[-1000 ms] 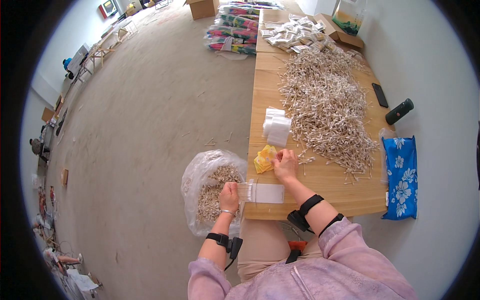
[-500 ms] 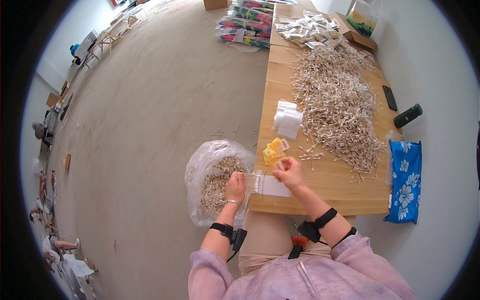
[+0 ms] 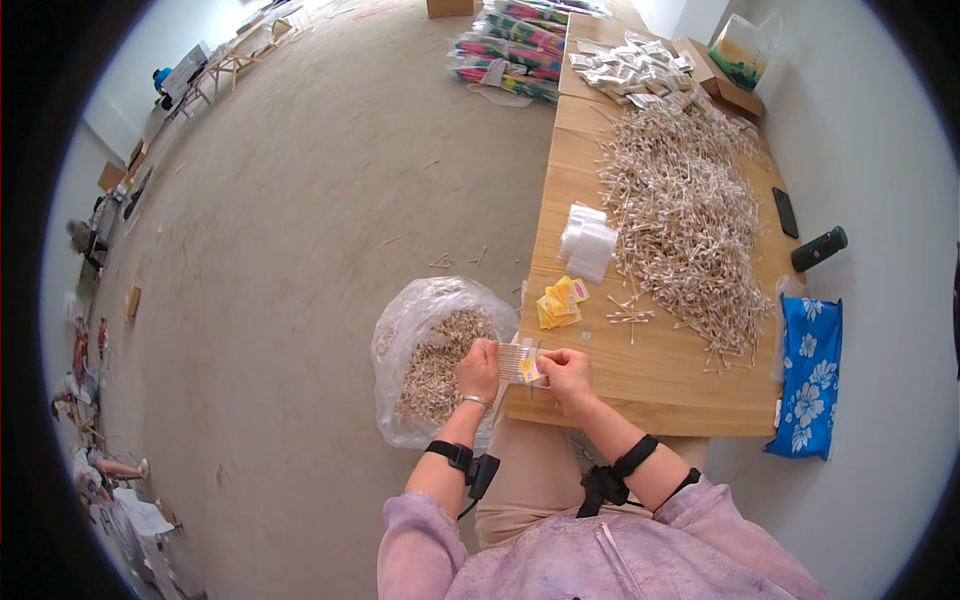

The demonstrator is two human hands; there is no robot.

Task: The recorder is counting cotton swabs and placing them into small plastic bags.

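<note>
A small clear plastic bag [image 3: 510, 360] with a row of cotton swabs in it is held at the table's near left corner. My left hand [image 3: 479, 370] is closed on its left end. A yellow card [image 3: 530, 369] lies at the bag's right end, and my right hand [image 3: 567, 376] pinches there, closed at the card's edge. Whether the card is fully inside the bag I cannot tell. Just beyond lie several loose yellow cards [image 3: 562, 303] and a stack of empty clear bags [image 3: 590, 250]. A few stray cotton swabs [image 3: 630, 316] rest nearby.
A big heap of cotton swabs [image 3: 690, 220] covers the table [image 3: 660, 395]; packed bags [image 3: 635, 68] lie behind it. A phone [image 3: 785, 212], dark green bottle [image 3: 819, 249] and blue floral pack [image 3: 810, 375] line the right. A plastic sack of swabs [image 3: 395, 340] stands at the left.
My right hand has moved down and left from the loose cards to the bag's right end, bringing the yellow card there. My left hand still holds the bag.
</note>
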